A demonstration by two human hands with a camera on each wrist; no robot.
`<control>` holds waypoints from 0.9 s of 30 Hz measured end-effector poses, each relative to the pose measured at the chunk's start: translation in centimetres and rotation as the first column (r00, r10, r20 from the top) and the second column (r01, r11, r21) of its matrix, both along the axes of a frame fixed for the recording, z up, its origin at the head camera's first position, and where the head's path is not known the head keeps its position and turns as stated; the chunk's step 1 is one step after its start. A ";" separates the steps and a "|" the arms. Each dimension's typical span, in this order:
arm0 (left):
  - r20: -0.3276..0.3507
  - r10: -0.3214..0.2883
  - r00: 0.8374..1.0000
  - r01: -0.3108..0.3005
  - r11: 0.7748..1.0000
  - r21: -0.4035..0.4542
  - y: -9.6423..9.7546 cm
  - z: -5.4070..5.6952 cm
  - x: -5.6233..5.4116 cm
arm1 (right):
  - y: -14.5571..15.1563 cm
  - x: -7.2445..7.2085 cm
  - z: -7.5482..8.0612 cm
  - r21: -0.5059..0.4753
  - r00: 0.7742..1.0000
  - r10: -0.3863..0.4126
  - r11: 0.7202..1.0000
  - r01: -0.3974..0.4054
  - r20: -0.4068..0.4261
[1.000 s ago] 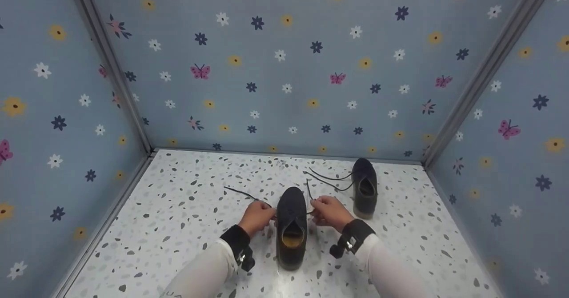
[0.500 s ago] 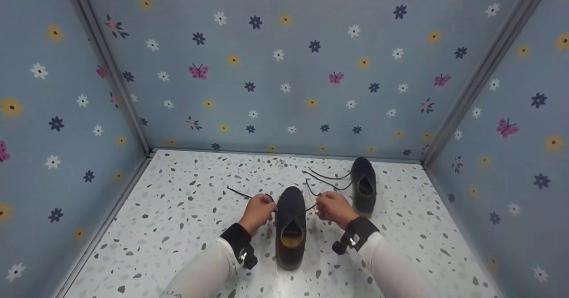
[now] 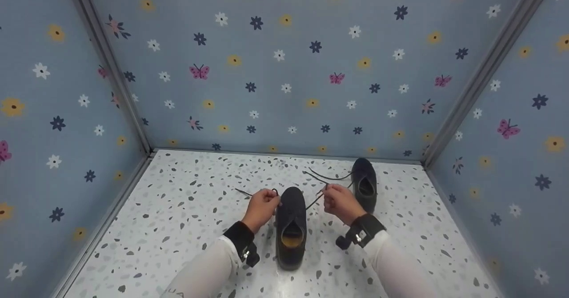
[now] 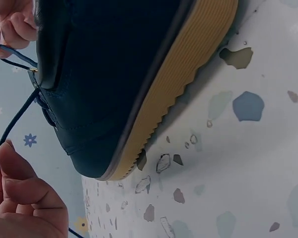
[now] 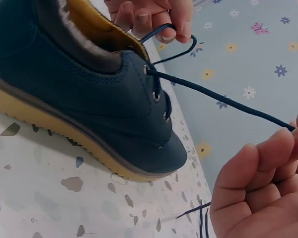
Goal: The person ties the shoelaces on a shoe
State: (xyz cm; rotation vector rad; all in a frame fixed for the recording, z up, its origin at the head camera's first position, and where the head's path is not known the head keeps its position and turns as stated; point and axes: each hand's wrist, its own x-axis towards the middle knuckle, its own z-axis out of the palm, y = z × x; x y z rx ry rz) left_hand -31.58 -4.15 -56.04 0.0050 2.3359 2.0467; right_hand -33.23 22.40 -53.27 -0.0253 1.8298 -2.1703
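The nearer lace-up shoe (image 3: 291,222) stands on the floor (image 3: 191,227) between the left hand (image 3: 261,207) and the right hand (image 3: 342,203), its lace (image 5: 213,94) reaching out to both. Farther back, to the right, sits the second shoe (image 3: 364,171), just before the back wall (image 3: 266,71), between left wall (image 3: 58,93) and right wall (image 3: 520,164).

The left hand (image 3: 261,208) and right hand (image 3: 341,203) both pinch, apart, with forearms (image 3: 208,264) slanting inward.
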 end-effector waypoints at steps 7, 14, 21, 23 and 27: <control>-0.091 -0.040 0.995 0.037 0.998 -0.044 0.8 0.9 -0.1 | 0.6 0.0 0.7 -0.074 0.999 0.032 0.997 -0.033 -0.007; -0.138 -0.137 0.981 0.117 0.982 -0.145 1.5 1.4 0.0 | 0.9 0.1 0.8 -0.067 1.000 -0.017 0.998 0.017 -0.005; -0.142 -0.213 0.967 0.183 0.964 -0.195 2.2 2.0 0.2 | 1.1 0.0 0.7 -0.043 1.000 -0.022 0.999 0.021 -0.014; -0.137 -0.231 0.963 0.198 0.956 -0.214 2.3 2.2 0.2 | 1.1 0.0 0.7 -0.036 1.000 -0.025 0.999 0.025 -0.014; -0.142 -0.282 0.949 0.240 0.936 -0.257 2.6 2.4 0.2 | 1.1 0.1 0.9 -0.021 0.999 -0.024 1.000 0.023 -0.024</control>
